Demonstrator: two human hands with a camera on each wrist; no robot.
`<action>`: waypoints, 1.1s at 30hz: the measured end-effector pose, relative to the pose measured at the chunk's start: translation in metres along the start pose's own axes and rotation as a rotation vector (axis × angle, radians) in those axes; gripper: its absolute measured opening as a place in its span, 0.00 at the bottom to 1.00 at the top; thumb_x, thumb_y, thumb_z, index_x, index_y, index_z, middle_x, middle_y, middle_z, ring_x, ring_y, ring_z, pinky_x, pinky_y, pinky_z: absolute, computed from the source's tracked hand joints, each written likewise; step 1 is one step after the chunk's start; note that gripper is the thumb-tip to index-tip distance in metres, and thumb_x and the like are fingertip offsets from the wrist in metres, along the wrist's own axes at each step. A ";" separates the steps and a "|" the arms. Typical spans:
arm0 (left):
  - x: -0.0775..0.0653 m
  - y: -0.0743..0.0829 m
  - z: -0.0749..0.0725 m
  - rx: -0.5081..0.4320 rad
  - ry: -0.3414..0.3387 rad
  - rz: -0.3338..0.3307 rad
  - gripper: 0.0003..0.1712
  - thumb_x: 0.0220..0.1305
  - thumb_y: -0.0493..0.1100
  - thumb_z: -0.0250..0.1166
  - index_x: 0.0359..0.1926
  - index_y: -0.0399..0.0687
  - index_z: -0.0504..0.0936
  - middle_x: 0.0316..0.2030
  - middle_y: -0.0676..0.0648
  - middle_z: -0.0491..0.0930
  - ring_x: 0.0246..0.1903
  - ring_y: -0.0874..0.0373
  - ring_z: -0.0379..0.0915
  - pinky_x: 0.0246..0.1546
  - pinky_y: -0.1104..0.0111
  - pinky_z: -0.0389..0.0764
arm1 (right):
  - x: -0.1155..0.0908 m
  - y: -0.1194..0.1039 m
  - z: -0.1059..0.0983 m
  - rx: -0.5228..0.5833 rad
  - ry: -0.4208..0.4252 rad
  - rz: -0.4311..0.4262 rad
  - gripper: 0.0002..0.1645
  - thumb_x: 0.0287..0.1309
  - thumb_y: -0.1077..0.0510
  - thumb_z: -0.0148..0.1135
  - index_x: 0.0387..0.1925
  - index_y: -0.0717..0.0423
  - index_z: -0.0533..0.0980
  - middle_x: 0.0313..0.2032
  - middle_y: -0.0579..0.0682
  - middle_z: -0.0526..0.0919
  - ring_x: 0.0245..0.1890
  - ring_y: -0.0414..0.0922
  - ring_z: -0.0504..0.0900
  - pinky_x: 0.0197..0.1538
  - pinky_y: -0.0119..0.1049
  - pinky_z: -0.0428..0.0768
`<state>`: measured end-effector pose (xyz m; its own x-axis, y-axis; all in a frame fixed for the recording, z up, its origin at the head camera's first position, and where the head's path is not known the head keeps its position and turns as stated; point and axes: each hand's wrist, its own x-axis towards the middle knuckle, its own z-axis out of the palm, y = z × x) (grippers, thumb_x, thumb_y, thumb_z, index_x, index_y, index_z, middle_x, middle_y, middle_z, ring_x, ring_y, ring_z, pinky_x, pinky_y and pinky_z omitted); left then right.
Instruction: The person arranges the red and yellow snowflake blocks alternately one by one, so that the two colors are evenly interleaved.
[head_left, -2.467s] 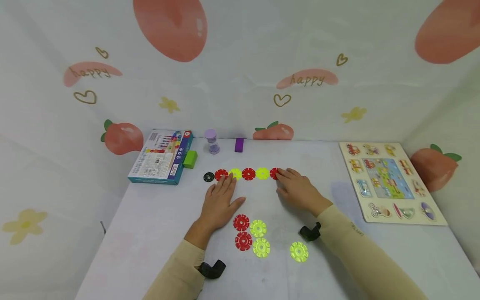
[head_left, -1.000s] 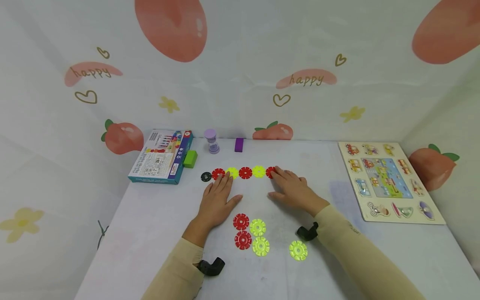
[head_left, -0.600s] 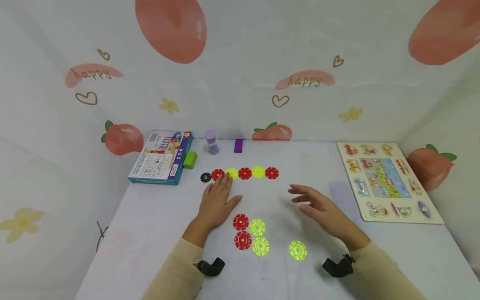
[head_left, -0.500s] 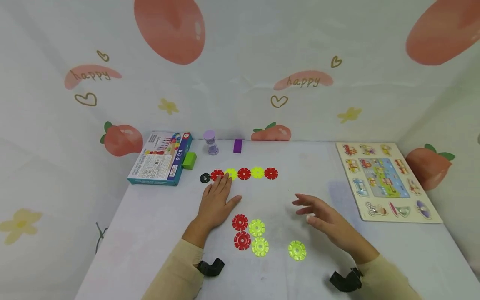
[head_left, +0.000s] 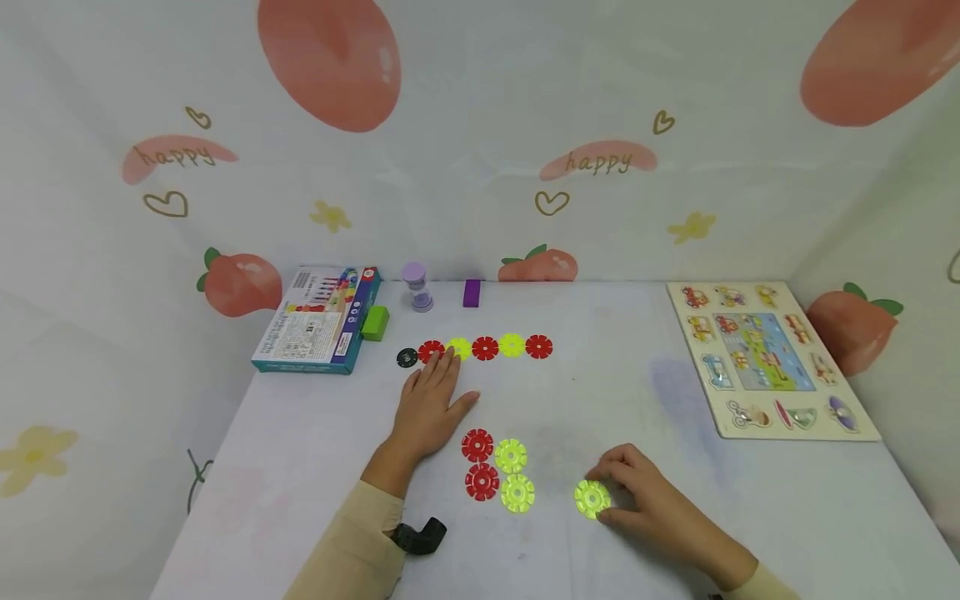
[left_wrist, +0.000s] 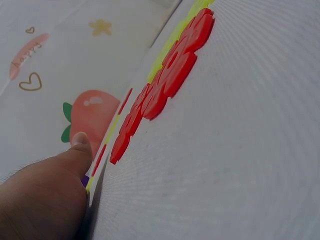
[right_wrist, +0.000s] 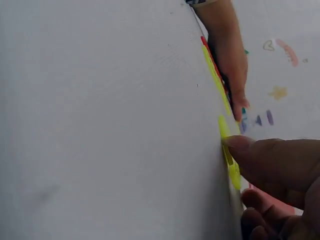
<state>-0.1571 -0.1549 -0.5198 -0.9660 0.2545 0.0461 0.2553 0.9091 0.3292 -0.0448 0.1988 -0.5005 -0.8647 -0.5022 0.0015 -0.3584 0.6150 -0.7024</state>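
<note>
A row of red and yellow-green interlocking discs (head_left: 485, 348), notched around the rim, lies across the table with a small black disc (head_left: 407, 357) at its left end. My left hand (head_left: 427, 412) lies flat with straight fingers, its fingertips over the red disc (head_left: 427, 347) and yellow-green disc (head_left: 464, 349) near that end. Nearer to me, my right hand (head_left: 652, 508) pinches a single yellow-green disc (head_left: 592, 498) by its edge, thumb on the near side and index finger on the far side. In the right wrist view the thumb overlaps this disc (right_wrist: 233, 175), which lies at the table surface.
Two red discs (head_left: 481, 482) and two yellow-green discs (head_left: 517, 493) lie between the hands. Behind stand a box (head_left: 307, 325), a green block (head_left: 375, 323), a purple sand timer (head_left: 417, 287) and a purple block (head_left: 471, 293). A picture puzzle board (head_left: 772, 417) lies at the right.
My right hand has left the red disc at the row's right end, come back toward me and taken hold of the lone yellow-green disc. My left hand stays in place.
</note>
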 end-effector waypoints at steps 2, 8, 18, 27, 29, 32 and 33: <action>0.000 0.000 0.001 -0.001 0.004 0.004 0.47 0.65 0.73 0.41 0.75 0.51 0.50 0.74 0.53 0.42 0.72 0.52 0.32 0.67 0.48 0.40 | 0.003 -0.003 -0.002 -0.005 -0.026 0.008 0.24 0.49 0.51 0.74 0.47 0.41 0.74 0.46 0.35 0.69 0.46 0.36 0.69 0.49 0.35 0.73; 0.000 0.000 0.000 0.010 0.004 0.010 0.47 0.65 0.73 0.41 0.75 0.52 0.49 0.74 0.53 0.42 0.72 0.53 0.32 0.67 0.48 0.40 | 0.018 -0.009 -0.014 0.180 -0.109 0.141 0.14 0.56 0.53 0.68 0.44 0.42 0.75 0.39 0.38 0.78 0.36 0.40 0.75 0.38 0.34 0.76; 0.000 -0.001 0.002 0.007 0.027 0.021 0.47 0.65 0.72 0.43 0.75 0.50 0.51 0.74 0.51 0.44 0.72 0.52 0.33 0.67 0.48 0.41 | 0.095 0.013 -0.040 0.346 0.234 0.293 0.13 0.63 0.57 0.62 0.50 0.50 0.77 0.35 0.54 0.76 0.33 0.50 0.78 0.34 0.39 0.80; 0.000 -0.001 0.002 0.006 0.019 0.019 0.46 0.65 0.72 0.43 0.75 0.51 0.51 0.74 0.52 0.43 0.72 0.53 0.32 0.67 0.48 0.41 | 0.153 0.030 -0.046 0.342 0.307 0.425 0.19 0.65 0.60 0.57 0.57 0.57 0.71 0.43 0.56 0.73 0.39 0.49 0.80 0.40 0.38 0.81; 0.000 -0.001 0.002 0.009 0.017 0.019 0.46 0.65 0.72 0.42 0.75 0.51 0.50 0.74 0.52 0.42 0.72 0.53 0.32 0.67 0.48 0.41 | 0.156 0.029 -0.046 0.237 0.320 0.403 0.20 0.64 0.60 0.58 0.57 0.58 0.71 0.45 0.56 0.72 0.39 0.50 0.79 0.40 0.40 0.81; 0.001 -0.003 0.002 0.009 0.016 0.023 0.47 0.65 0.73 0.42 0.75 0.52 0.50 0.74 0.53 0.42 0.72 0.53 0.32 0.67 0.49 0.40 | 0.155 0.025 -0.045 -0.006 0.311 0.328 0.22 0.62 0.59 0.60 0.57 0.62 0.72 0.51 0.59 0.71 0.46 0.54 0.75 0.47 0.48 0.77; 0.001 -0.003 0.002 0.006 0.013 0.023 0.47 0.65 0.73 0.41 0.75 0.52 0.49 0.74 0.53 0.42 0.72 0.53 0.31 0.67 0.48 0.40 | 0.154 0.023 -0.044 -0.099 0.285 0.296 0.23 0.61 0.58 0.61 0.57 0.62 0.72 0.53 0.60 0.71 0.49 0.56 0.74 0.51 0.51 0.75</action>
<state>-0.1584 -0.1568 -0.5229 -0.9603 0.2711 0.0662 0.2777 0.9052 0.3219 -0.2015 0.1622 -0.4851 -0.9932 -0.1151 0.0167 -0.0998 0.7700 -0.6302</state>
